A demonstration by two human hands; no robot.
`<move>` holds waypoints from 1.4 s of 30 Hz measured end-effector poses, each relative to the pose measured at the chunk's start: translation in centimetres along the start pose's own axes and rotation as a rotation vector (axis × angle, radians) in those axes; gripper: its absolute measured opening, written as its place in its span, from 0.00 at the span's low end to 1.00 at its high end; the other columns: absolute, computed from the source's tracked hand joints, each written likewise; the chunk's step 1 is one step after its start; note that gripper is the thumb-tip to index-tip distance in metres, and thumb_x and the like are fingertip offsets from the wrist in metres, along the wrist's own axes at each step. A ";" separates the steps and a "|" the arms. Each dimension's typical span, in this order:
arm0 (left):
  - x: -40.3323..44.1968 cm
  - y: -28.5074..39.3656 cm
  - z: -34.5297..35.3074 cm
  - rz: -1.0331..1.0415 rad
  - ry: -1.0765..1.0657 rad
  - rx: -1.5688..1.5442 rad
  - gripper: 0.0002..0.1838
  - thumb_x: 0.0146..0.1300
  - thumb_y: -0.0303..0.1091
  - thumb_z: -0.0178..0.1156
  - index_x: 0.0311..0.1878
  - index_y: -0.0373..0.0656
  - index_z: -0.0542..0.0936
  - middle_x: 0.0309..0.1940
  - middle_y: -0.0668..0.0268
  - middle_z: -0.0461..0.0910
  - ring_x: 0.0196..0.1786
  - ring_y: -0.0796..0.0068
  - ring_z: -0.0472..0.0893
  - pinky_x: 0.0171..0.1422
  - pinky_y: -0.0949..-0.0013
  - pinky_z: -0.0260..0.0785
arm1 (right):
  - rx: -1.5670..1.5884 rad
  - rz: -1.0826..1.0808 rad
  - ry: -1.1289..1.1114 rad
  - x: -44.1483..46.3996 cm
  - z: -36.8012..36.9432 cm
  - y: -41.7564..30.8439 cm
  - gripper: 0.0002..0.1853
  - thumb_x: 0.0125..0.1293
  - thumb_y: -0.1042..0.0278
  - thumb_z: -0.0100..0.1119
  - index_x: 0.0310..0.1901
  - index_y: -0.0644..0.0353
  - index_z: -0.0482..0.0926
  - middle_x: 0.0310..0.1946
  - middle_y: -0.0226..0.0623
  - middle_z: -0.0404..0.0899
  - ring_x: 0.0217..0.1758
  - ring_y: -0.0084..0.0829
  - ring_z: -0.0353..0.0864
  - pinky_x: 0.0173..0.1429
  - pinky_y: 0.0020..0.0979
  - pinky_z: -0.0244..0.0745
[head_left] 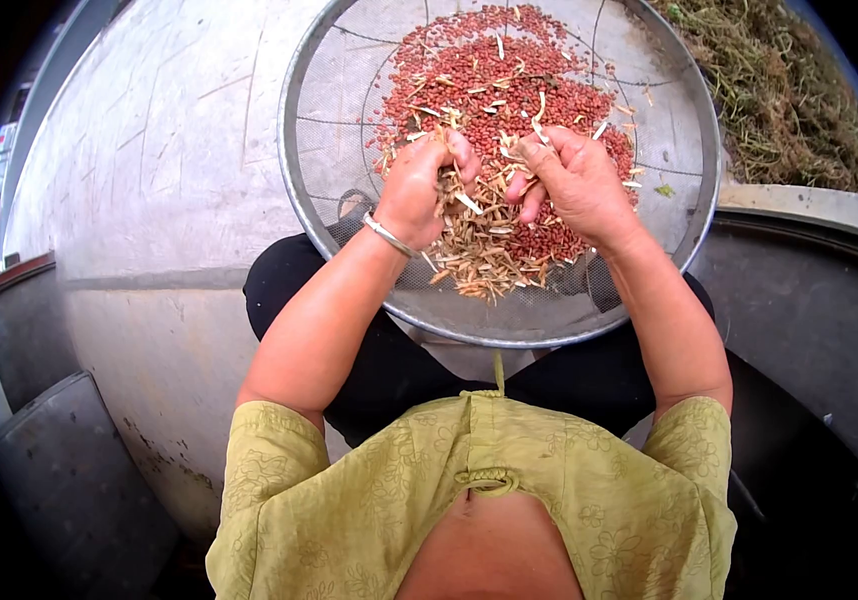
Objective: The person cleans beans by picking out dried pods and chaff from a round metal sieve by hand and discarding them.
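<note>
A large round mesh sieve (294, 165) with a metal rim lies across my knees. Red beans (509, 85) cover much of its mesh, mixed with pale bits of pod. A heap of dry tan bean pod husks (489, 262) lies on the side nearer to me. My left hand (424, 185), with a silver bangle at the wrist, is curled around some dry pod husks above the heap. Opposite it, my right hand (571, 182) pinches a pale pod husk (540, 118) between thumb and finger. Both palms are partly hidden.
A pile of dried plant stalks (774, 95) lies beyond the sieve at the upper right, behind a pale ledge (814, 205). Grey concrete floor (164, 170) stretches to the left. A dark panel (79, 480) stands at the lower left.
</note>
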State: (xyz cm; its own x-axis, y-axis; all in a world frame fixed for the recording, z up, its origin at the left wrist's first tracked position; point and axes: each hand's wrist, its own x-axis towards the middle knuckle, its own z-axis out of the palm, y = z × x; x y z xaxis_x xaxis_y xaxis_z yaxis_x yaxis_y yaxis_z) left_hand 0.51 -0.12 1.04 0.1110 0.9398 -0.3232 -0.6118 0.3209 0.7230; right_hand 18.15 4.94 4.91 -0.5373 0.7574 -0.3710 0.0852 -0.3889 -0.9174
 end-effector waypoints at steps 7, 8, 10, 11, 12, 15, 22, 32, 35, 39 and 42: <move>0.1 -0.1 0.6 -0.015 -0.015 0.067 0.16 0.67 0.43 0.42 0.29 0.43 0.70 0.23 0.67 0.70 0.25 0.77 0.69 0.30 0.75 0.63 | -0.007 -0.019 0.000 0.0 -0.1 0.1 0.14 0.71 0.61 0.45 0.40 0.65 0.72 0.24 0.38 0.79 0.17 0.22 0.77 0.23 0.18 0.71; 0.1 -0.2 0.7 -0.026 0.021 0.069 0.19 0.68 0.45 0.43 0.28 0.41 0.72 0.23 0.67 0.72 0.27 0.77 0.70 0.34 0.74 0.65 | 0.001 -0.029 0.009 0.0 -0.1 0.1 0.14 0.71 0.61 0.44 0.41 0.65 0.72 0.25 0.38 0.79 0.19 0.22 0.77 0.24 0.19 0.72; 0.1 -0.5 1.1 -0.004 0.045 0.094 0.22 0.68 0.49 0.43 0.28 0.41 0.72 0.24 0.67 0.73 0.28 0.78 0.71 0.35 0.75 0.65 | -0.001 -0.048 -0.017 -0.1 -0.1 0.2 0.15 0.72 0.61 0.43 0.42 0.66 0.72 0.27 0.39 0.79 0.21 0.23 0.78 0.27 0.20 0.73; 0.1 -0.6 1.3 0.020 0.070 0.119 0.25 0.69 0.53 0.44 0.28 0.41 0.73 0.24 0.67 0.74 0.30 0.79 0.72 0.37 0.75 0.66 | -0.004 -0.066 -0.045 -0.1 -0.1 0.2 0.16 0.72 0.60 0.43 0.43 0.67 0.72 0.29 0.40 0.79 0.22 0.23 0.79 0.29 0.21 0.75; 0.1 -0.8 1.3 0.020 0.071 0.119 0.25 0.69 0.53 0.44 0.28 0.41 0.73 0.24 0.67 0.74 0.30 0.79 0.72 0.37 0.75 0.66 | -0.004 -0.067 -0.046 -0.1 -0.1 0.5 0.16 0.72 0.60 0.43 0.43 0.67 0.72 0.29 0.40 0.79 0.22 0.23 0.79 0.29 0.21 0.75; 0.1 -1.3 0.9 0.076 0.023 0.249 0.22 0.68 0.51 0.49 0.29 0.40 0.74 0.25 0.67 0.76 0.32 0.81 0.73 0.38 0.77 0.65 | -0.007 -0.089 -0.095 0.1 -0.1 1.0 0.18 0.72 0.60 0.41 0.47 0.68 0.72 0.34 0.41 0.79 0.26 0.26 0.82 0.30 0.21 0.75; 0.3 -1.0 0.8 0.183 0.115 0.569 0.13 0.67 0.38 0.52 0.32 0.39 0.75 0.25 0.70 0.76 0.30 0.87 0.72 0.34 0.77 0.66 | 0.170 0.078 -0.046 0.4 0.2 1.1 0.19 0.72 0.57 0.41 0.47 0.67 0.72 0.36 0.43 0.78 0.33 0.29 0.81 0.38 0.28 0.79; -0.4 0.5 2.9 1.067 -0.143 1.297 0.03 0.55 0.29 0.60 0.30 0.42 0.76 0.28 0.64 0.76 0.32 0.66 0.76 0.38 0.67 0.67 | 1.149 0.224 -0.032 0.7 3.8 4.7 0.12 0.68 0.58 0.46 0.42 0.58 0.73 0.38 0.34 0.77 0.42 0.30 0.77 0.51 0.37 0.74; -0.8 0.4 3.4 1.075 -0.143 1.422 0.11 0.52 0.37 0.62 0.38 0.44 0.77 0.36 0.64 0.77 0.42 0.62 0.75 0.49 0.60 0.64 | 1.283 0.180 -0.217 0.4 3.6 4.2 0.18 0.70 0.53 0.39 0.48 0.57 0.72 0.44 0.36 0.76 0.49 0.30 0.76 0.56 0.35 0.72; -0.9 0.2 4.2 1.087 -0.142 1.414 0.29 0.55 0.57 0.58 0.51 0.43 0.73 0.49 0.59 0.74 0.54 0.59 0.71 0.59 0.57 0.58 | 1.073 0.203 0.137 0.2 4.3 3.6 0.18 0.69 0.51 0.40 0.50 0.54 0.71 0.46 0.37 0.76 0.51 0.32 0.75 0.58 0.37 0.72; -0.2 -0.6 4.3 1.094 -0.180 1.339 0.38 0.53 0.66 0.56 0.56 0.42 0.68 0.58 0.53 0.67 0.62 0.55 0.66 0.65 0.56 0.55 | 1.254 0.166 -0.081 0.5 4.3 3.6 0.20 0.69 0.49 0.40 0.51 0.55 0.71 0.47 0.39 0.76 0.51 0.34 0.77 0.57 0.37 0.73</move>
State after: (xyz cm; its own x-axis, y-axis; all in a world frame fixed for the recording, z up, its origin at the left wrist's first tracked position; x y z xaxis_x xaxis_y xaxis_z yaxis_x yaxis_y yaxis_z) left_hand 4.19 -0.01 3.33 0.2583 0.7415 0.6192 0.5509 -0.6396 0.5361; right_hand 14.55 1.71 2.06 -0.6501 0.6348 -0.4176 -0.6704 -0.7379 -0.0779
